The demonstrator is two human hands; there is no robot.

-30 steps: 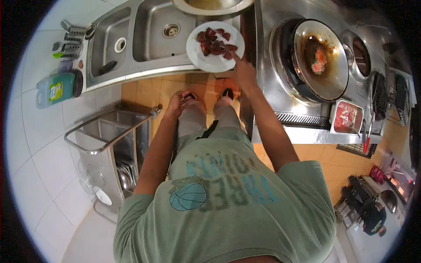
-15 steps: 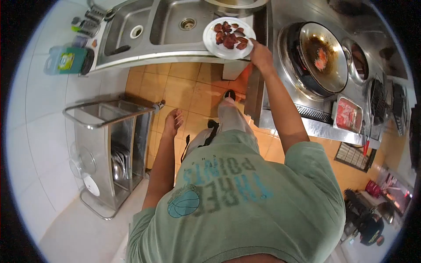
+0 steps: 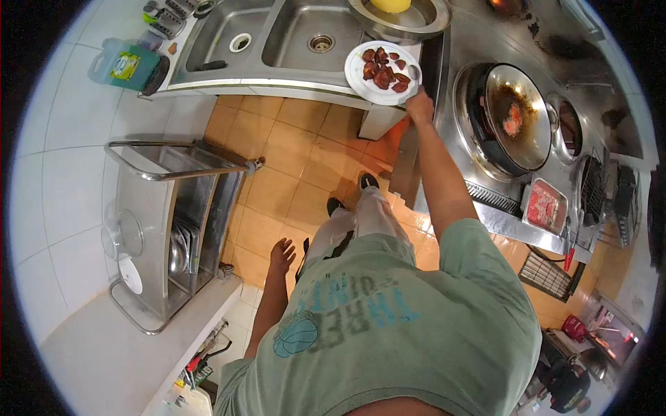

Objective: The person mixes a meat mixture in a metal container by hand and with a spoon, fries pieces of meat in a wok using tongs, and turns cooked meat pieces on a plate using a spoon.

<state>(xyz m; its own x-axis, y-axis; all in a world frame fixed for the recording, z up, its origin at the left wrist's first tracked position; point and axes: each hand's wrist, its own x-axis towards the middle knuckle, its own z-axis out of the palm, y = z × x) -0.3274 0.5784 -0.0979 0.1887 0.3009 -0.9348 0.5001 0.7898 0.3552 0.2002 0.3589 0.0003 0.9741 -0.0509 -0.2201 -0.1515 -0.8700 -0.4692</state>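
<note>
My right hand (image 3: 420, 109) grips the near right rim of a white plate (image 3: 356, 80), between the sink counter and the stove. Several dark reddish-brown pieces of cooked food (image 3: 381, 75), perhaps meat, lie on it. What looks like a spoon (image 3: 414, 73) rests at the plate's right side. Whether the plate touches the counter, I cannot tell. My left hand (image 3: 282, 254) hangs low beside my body over the tiled floor, fingers apart and holding nothing.
Right of the plate, a wok (image 3: 527, 132) with oily residue sits on the steel stove. A metal tray (image 3: 544, 204) with reddish contents lies nearby. A large metal bowl (image 3: 437, 26) stands behind the plate. A steel trolley (image 3: 149, 229) and a green jug (image 3: 128, 66) are left.
The view has shifted, and I seem to have stepped, as my feet are placed differently. My right hand still holds the plate near the sink. My left hand has dropped closer to my body.
</note>
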